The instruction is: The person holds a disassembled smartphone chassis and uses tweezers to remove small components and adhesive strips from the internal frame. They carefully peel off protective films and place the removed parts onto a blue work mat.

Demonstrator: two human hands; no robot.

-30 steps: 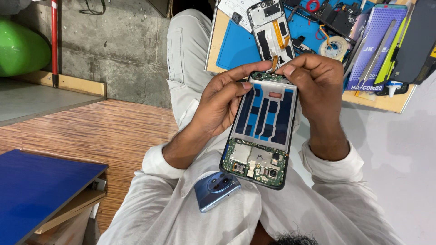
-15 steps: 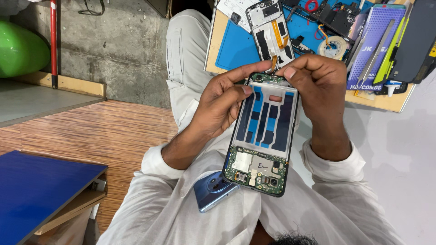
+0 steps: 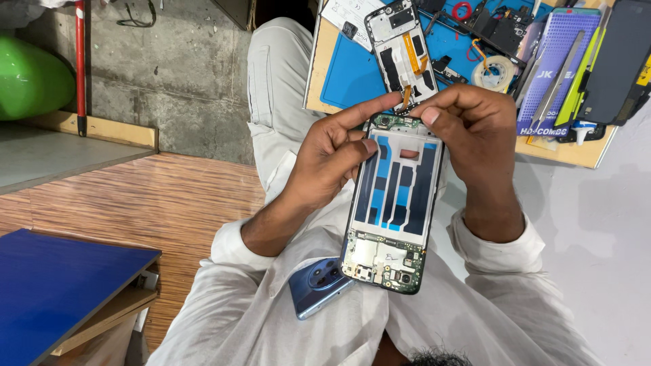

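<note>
An opened phone frame (image 3: 393, 203) with its back removed shows blue strips in the middle and a green circuit board at its near end. My left hand (image 3: 332, 152) grips its left edge, forefinger stretched across the far end. My right hand (image 3: 471, 125) pinches the far right corner, beside a small orange flex strip (image 3: 407, 95). A blue phone back cover (image 3: 319, 286) with a round camera ring lies on my lap under the frame's near end.
A wooden board with a blue work mat (image 3: 352, 71) lies ahead, carrying another stripped phone frame (image 3: 401, 44), tape roll (image 3: 494, 71), tweezers, a purple tool pack (image 3: 553, 61) and a dark panel (image 3: 614, 57). A blue board (image 3: 54, 285) sits lower left, a green object (image 3: 30, 78) upper left.
The phone frame has slid slightly nearer to me and my left forefinger has stretched out across its far end. Both hands keep their grip.
</note>
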